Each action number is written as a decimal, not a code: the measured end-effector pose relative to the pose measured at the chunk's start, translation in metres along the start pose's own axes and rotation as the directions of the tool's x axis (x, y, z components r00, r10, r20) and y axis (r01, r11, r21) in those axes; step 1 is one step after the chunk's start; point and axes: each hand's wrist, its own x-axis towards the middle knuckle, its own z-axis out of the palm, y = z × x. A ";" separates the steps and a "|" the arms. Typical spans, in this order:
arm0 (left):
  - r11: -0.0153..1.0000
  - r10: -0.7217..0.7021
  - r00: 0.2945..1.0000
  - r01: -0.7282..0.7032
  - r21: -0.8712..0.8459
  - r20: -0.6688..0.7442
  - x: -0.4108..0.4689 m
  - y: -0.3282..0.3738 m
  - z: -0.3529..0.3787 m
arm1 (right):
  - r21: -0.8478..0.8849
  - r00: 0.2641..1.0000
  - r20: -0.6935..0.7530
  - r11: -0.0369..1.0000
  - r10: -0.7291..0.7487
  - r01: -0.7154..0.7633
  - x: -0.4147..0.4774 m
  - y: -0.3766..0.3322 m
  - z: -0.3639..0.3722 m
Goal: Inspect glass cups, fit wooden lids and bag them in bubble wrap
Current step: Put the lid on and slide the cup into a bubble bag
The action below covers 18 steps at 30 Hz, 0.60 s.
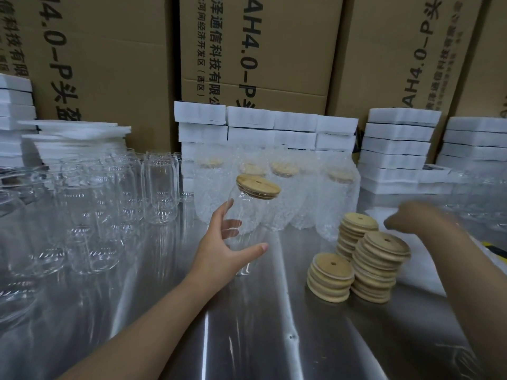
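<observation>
Beyond the shiny steel table (247, 338), brown cardboard boxes (274, 50) fill twelve o'clock, clear rounded cups (159, 187) crowd nine, ridged wooden lid stacks (380, 270) sit at four, and the left hand (219, 245) grips a tilted, wood-lidded glass cup (251, 215) at centre, the blurred right hand (411, 215), grip unreadable, at its three o'clock.

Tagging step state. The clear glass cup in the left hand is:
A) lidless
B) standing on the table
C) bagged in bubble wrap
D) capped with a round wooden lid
D: a round wooden lid sits on the clear glass cup that the left hand holds tilted, unbagged.
</observation>
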 end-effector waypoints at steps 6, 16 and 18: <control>1.000 0.012 1.000 -0.012 -0.006 -0.009 0.000 0.002 0.001 | 0.032 0.997 0.006 0.996 0.081 -0.082 0.005 0.014 0.021; 1.000 0.021 1.000 -0.022 -0.020 -0.021 0.000 0.002 0.000 | 0.009 0.996 -0.005 0.995 0.095 -0.095 0.000 0.011 0.019; 0.999 0.021 1.000 -0.021 -0.027 -0.020 0.000 0.003 0.000 | 0.062 0.994 -0.056 0.994 0.097 -0.094 -0.003 0.011 0.020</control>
